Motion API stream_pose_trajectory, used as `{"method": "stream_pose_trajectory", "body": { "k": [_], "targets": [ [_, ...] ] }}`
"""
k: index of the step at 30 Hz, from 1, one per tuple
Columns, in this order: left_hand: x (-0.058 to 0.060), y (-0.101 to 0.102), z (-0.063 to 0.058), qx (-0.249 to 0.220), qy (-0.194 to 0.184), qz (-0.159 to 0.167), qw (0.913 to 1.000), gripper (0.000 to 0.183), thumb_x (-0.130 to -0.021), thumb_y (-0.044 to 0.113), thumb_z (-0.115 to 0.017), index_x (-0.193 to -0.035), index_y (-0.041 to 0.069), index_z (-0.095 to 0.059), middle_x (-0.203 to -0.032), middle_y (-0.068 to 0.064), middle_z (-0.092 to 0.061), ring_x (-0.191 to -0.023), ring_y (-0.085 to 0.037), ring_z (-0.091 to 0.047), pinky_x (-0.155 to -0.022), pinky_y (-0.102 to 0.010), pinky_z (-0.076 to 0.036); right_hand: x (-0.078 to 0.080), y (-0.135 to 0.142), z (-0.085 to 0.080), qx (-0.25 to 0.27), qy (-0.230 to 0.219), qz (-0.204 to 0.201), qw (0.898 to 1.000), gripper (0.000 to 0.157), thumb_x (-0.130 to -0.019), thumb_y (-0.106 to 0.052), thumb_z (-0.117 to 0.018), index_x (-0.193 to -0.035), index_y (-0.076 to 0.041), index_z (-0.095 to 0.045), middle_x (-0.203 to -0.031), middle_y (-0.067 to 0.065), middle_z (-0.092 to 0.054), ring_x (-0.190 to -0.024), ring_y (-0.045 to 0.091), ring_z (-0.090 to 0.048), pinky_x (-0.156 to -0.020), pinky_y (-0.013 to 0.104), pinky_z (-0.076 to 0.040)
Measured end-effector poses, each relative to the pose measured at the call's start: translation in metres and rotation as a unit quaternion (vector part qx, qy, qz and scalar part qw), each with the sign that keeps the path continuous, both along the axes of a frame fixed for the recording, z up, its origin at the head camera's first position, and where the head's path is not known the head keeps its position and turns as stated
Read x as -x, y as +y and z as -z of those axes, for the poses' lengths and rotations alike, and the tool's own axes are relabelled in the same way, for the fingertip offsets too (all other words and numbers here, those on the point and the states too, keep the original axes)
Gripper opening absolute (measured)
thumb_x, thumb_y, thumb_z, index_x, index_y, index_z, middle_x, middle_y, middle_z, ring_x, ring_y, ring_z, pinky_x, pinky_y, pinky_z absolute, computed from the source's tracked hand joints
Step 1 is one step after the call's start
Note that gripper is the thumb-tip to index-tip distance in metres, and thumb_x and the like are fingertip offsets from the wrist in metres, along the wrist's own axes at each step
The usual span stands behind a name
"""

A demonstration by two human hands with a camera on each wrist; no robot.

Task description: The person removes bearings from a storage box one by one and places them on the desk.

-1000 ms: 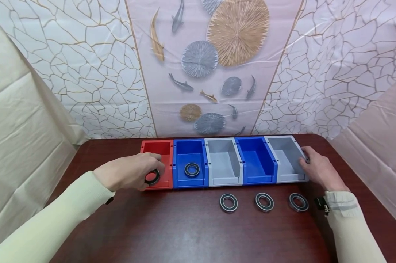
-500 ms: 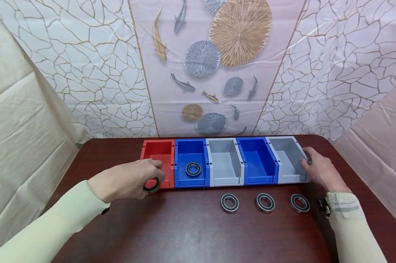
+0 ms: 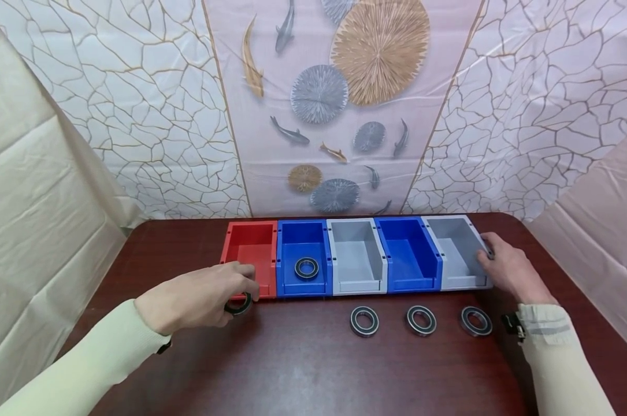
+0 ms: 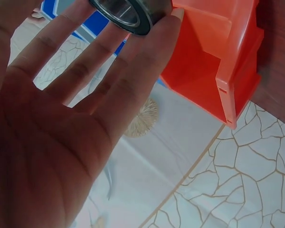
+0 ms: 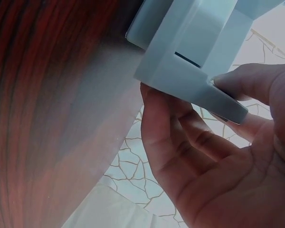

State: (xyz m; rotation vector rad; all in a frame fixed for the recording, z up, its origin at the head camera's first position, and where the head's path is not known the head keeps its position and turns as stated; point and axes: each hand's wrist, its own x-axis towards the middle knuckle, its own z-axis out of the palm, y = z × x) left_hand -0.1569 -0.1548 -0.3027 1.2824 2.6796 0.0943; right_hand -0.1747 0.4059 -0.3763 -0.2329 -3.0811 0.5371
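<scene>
Dark reddish table: five joined bins, three ring bearings.

Head view bright, soft glare on table

Cannot see the whole bearing, cut off by the top edge in the left wrist view and, in the head view, partly covered by the left hand, along with the near left corner of the red bin. Cannot make out some fingertips of the right hand behind the gray end bin, cropped above, or fine detail on the loose bearings, too small to read. Lose both sleeves and the counter at the head view's bottom edge.
</scene>
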Motion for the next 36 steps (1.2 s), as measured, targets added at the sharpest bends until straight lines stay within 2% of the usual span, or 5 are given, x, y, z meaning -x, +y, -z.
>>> {"method": "stream_pose_trajectory", "body": {
  "k": [3, 9, 20, 27, 36],
  "targets": [
    [-0.003, -0.003, 0.003, -0.014, 0.018, 0.015, 0.9996, 0.034, -0.071, 0.006, -0.088, -0.094, 0.026, -0.075, -0.087, 0.009, -0.055, -0.086, -0.008, -0.057, -0.073, -0.023, -0.055, 0.000, 0.000, 0.001, -0.001, -0.001, 0.000, 1.000, 0.051, -0.102, -0.019, -0.047, -0.145, 0.005, -0.035, -0.124, 0.042, -0.054, -0.100, 0.050, -0.060, -0.080, 0.063, -0.049],
    [-0.007, -0.002, 0.007, -0.022, 0.018, 0.024, 0.9993, 0.033, -0.071, 0.003, -0.086, -0.092, 0.025, -0.074, -0.085, 0.008, -0.053, -0.084, -0.007, -0.053, -0.070, -0.021, -0.052, -0.001, 0.000, 0.001, -0.001, 0.001, 0.001, 1.000, 0.051, -0.102, -0.019, -0.047, -0.144, 0.005, -0.036, -0.123, 0.042, -0.054, -0.099, 0.050, -0.060, -0.079, 0.062, -0.049],
    [-0.013, 0.003, 0.024, -0.011, -0.008, 0.012, 0.9998, 0.039, -0.069, 0.005, -0.088, -0.105, 0.020, -0.078, -0.092, 0.004, -0.058, -0.091, -0.009, -0.053, -0.071, -0.021, -0.056, -0.002, -0.002, 0.001, 0.000, 0.005, 0.001, 1.000, 0.050, -0.102, -0.019, -0.047, -0.144, 0.006, -0.036, -0.124, 0.042, -0.054, -0.098, 0.049, -0.060, -0.077, 0.060, -0.050],
    [-0.017, 0.005, 0.038, -0.012, -0.009, 0.018, 0.9997, 0.038, -0.069, 0.007, -0.089, -0.102, 0.023, -0.077, -0.096, 0.006, -0.060, -0.095, -0.011, -0.056, -0.075, -0.025, -0.057, -0.002, -0.002, 0.001, 0.005, 0.000, 0.003, 1.000, 0.050, -0.102, -0.019, -0.046, -0.144, 0.005, -0.035, -0.124, 0.042, -0.053, -0.098, 0.049, -0.060, -0.077, 0.060, -0.050],
    [-0.019, 0.006, 0.046, -0.021, -0.009, 0.020, 0.9995, 0.038, -0.068, 0.008, -0.090, -0.099, 0.026, -0.077, -0.096, 0.007, -0.061, -0.095, -0.011, -0.058, -0.077, -0.025, -0.058, -0.002, -0.002, 0.002, 0.006, 0.003, 0.003, 1.000, 0.050, -0.102, -0.019, -0.046, -0.145, 0.005, -0.035, -0.124, 0.042, -0.054, -0.098, 0.049, -0.060, -0.077, 0.059, -0.050]
  ]
}}
